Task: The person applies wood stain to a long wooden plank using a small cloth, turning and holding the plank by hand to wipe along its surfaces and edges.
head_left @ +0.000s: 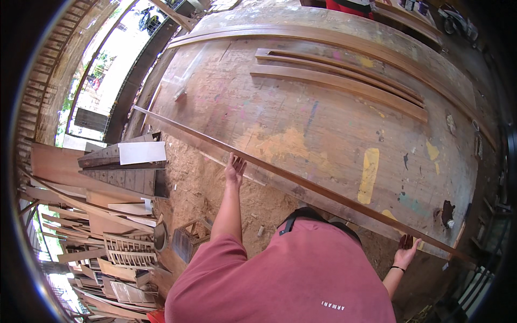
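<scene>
A long, narrow brown wooden strip [301, 182] runs slantwise along the near edge of a large worktable [215, 116], from the far left down to the near right. My left hand [235, 170] holds it left of its middle, palm up with the fingertips at its near side. Near its right end my right hand [407, 253] grips it, with a dark band on the wrist. The fingers of that hand look dark, and part of their hold is hidden. Farther back on the tabletop lie shorter brown strips [334, 89], side by side.
A longer brown board [291, 33] spans the table's far side. Paint stains [369, 175] mark the top. Sawdust [186, 180] covers the floor at left, near a dark crate [188, 239]. Stacked wood offcuts [121, 253] fill the lower left. Someone in red [350, 7] stands beyond the table.
</scene>
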Motion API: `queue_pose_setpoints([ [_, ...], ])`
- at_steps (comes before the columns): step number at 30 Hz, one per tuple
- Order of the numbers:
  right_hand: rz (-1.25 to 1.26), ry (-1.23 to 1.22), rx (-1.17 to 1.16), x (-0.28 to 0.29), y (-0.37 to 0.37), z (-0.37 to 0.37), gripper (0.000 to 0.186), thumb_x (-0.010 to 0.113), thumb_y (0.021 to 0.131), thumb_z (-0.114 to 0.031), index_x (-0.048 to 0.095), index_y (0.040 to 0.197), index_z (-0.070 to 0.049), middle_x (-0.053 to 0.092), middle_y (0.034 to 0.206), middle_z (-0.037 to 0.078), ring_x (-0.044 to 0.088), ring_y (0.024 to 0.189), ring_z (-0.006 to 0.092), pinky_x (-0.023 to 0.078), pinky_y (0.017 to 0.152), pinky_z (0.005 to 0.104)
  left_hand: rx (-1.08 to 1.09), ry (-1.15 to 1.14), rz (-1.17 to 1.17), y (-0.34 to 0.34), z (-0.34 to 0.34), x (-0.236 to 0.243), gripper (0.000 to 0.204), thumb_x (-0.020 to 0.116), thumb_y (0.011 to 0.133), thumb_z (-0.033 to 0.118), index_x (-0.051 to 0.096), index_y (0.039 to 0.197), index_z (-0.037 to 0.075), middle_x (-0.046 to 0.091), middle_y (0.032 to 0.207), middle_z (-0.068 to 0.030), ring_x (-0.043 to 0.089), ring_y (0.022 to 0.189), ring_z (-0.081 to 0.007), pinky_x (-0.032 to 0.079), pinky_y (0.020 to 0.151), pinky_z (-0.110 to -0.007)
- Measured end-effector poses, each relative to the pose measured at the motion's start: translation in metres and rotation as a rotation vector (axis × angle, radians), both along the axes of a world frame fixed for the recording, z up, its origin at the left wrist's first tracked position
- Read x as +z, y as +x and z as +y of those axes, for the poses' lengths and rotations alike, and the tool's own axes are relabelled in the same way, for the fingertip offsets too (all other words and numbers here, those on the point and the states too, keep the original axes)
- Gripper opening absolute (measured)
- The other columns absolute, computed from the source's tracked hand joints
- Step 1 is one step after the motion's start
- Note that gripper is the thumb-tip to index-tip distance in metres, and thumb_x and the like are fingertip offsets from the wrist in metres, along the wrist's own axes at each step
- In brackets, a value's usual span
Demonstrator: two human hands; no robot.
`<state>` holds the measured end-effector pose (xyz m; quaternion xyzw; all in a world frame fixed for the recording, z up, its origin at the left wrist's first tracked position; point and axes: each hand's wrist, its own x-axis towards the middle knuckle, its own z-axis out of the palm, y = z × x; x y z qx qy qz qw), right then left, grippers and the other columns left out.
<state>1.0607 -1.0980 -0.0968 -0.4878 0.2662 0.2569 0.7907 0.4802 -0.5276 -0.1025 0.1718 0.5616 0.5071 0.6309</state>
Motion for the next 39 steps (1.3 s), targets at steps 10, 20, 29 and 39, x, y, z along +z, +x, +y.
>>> queue_pose_setpoints([
  [10, -0.046, 0.01, 0.074, -0.005, 0.001, -0.004, 0.059, 0.075, 0.095, -0.052, 0.065, 0.128, -0.004, 0.066, 0.124, 0.01, 0.061, 0.112, 0.0252, 0.051, 0.099, 0.0367, -0.114, 0.022, -0.022, -0.023, 0.017, -0.006, 0.078, 0.067, 0.097, 0.062, 0.052, 0.146, 0.003, 0.061, 0.139, -0.0084, 0.06, 0.122, -0.0239, 0.046, 0.11, -0.039],
  [20, -0.037, -0.003, 0.071, -0.006, 0.002, 0.001, 0.058, 0.075, 0.094, -0.052, 0.066, 0.126, -0.004, 0.068, 0.12, 0.01, 0.062, 0.111, 0.0251, 0.051, 0.099, 0.0364, -0.056, 0.027, 0.05, -0.021, 0.024, -0.007, 0.084, 0.067, 0.096, 0.063, 0.049, 0.148, -0.002, 0.059, 0.141, -0.0096, 0.06, 0.122, -0.0242, 0.047, 0.11, -0.037],
  [29, -0.149, -0.078, -0.071, -0.012, -0.006, 0.018, 0.046, 0.073, 0.097, -0.049, 0.07, 0.118, -0.008, 0.073, 0.11, 0.005, 0.067, 0.101, 0.0179, 0.053, 0.092, 0.0325, -0.219, 0.309, -0.174, -0.068, 0.061, -0.065, 0.053, 0.067, 0.098, 0.053, 0.066, 0.13, 0.009, 0.07, 0.124, -0.0041, 0.065, 0.118, -0.0198, 0.052, 0.102, -0.037],
  [39, -0.166, -0.155, -0.162, 0.008, -0.019, 0.009, 0.037, 0.07, 0.096, -0.047, 0.069, 0.111, -0.013, 0.069, 0.099, 0.0, 0.064, 0.092, 0.0153, 0.051, 0.085, 0.0325, -0.2, 0.326, -0.307, -0.074, 0.064, -0.083, 0.039, 0.068, 0.099, 0.037, 0.066, 0.127, 0.01, 0.07, 0.116, -0.0028, 0.066, 0.103, -0.0174, 0.053, 0.096, -0.033],
])
